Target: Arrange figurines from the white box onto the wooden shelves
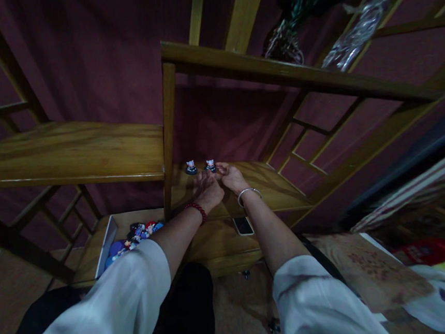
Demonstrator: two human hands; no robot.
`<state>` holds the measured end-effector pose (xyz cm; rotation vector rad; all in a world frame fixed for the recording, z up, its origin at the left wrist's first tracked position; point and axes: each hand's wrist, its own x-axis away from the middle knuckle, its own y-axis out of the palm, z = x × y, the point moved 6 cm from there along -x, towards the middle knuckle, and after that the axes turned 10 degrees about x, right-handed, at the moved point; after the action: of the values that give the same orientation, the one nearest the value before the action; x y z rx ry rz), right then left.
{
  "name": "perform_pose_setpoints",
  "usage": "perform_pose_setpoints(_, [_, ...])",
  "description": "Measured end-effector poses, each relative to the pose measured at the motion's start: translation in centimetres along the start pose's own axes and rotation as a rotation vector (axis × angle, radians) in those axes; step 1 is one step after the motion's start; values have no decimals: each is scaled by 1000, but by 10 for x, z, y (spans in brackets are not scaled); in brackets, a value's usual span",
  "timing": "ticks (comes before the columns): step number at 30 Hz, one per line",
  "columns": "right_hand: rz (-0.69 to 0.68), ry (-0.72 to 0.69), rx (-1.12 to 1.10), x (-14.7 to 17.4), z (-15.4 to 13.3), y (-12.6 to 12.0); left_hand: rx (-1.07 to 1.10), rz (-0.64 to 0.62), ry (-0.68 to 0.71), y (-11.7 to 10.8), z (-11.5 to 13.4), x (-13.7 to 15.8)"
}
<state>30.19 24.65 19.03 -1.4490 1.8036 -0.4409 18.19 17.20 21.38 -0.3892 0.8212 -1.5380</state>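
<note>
The left figurine (191, 167) stands near the back left corner of the shelf (281, 192); the right figurine (210, 165) is farther along the back edge. Left hand (208, 190) and right hand (230, 177) crowd it, fingers bent — whether pinching anything, I cannot tell.

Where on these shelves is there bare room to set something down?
The left shelf looks bare up to the upright post; so does the middle shelf between the right hand and the lattice. Crowded: around the two figurines and left hand, and inside the box of colourful pieces.
</note>
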Motion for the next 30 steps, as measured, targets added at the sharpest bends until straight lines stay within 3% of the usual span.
perform_pose_setpoints(6, [10, 139, -119, 18, -4, -10, 40, 56, 107, -5, 0, 4])
perform_pose_setpoints(11, [84, 175, -243, 34, -8, -16, 32, 71, 172, -8, 2, 14])
perform_pose_setpoints(18, [121, 117, -234, 71, -25, -25, 45, 45, 332, -16, 15, 39])
perform_pose_setpoints(30, [146, -25, -29, 146, -76, -22, 77, 49, 404, -33, 5, 96])
